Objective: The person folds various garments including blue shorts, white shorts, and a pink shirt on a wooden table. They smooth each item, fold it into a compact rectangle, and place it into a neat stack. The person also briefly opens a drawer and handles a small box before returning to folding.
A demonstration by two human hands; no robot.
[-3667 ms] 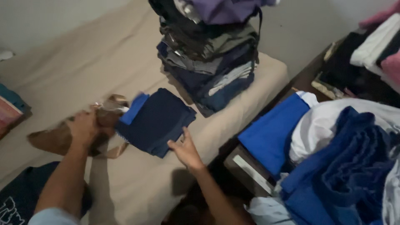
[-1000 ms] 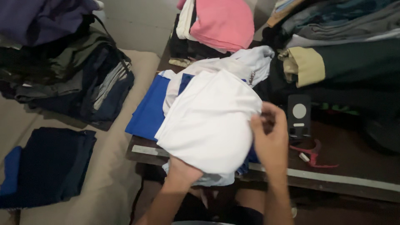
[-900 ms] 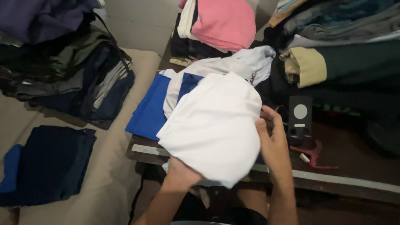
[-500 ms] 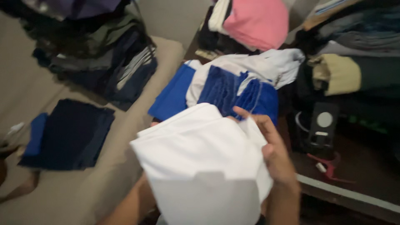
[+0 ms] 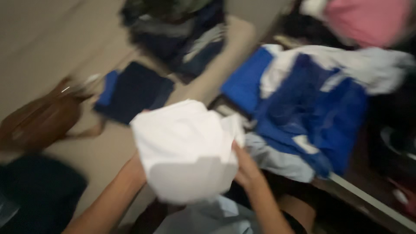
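Change: the folded white cloth garment [image 5: 184, 149] is now hanging in the air above the person's lap, whereas a second ago it was lying on the heap of blue and white clothes at the dark table's edge; the view is swinging left and the picture is blurring.
Meaning: by the look of it, the white piece is being carried off the table heap and towards the beige mattress [image 5: 47, 52], so the lifting part seems done and the setting down is still open.
Left hand: the left hand [image 5: 136, 167] is reaching under the white garment's left edge; its fingers are hidden by the cloth, so how far they are closing cannot be told.
Right hand: the right hand [image 5: 245, 167] is curling round the garment's right edge and seems to be gripping it.
Table heap: the crumpled royal-blue cloth [image 5: 318, 110] is lying uncovered beside a rumpled white shirt [image 5: 372, 69].
Mattress: a flat folded navy garment [image 5: 136, 91] is lying near a tall stack of dark folded clothes [image 5: 182, 30].
Containers: a brown leather bag [image 5: 41, 121] is lying just left of the navy garment; its contents are not showing.
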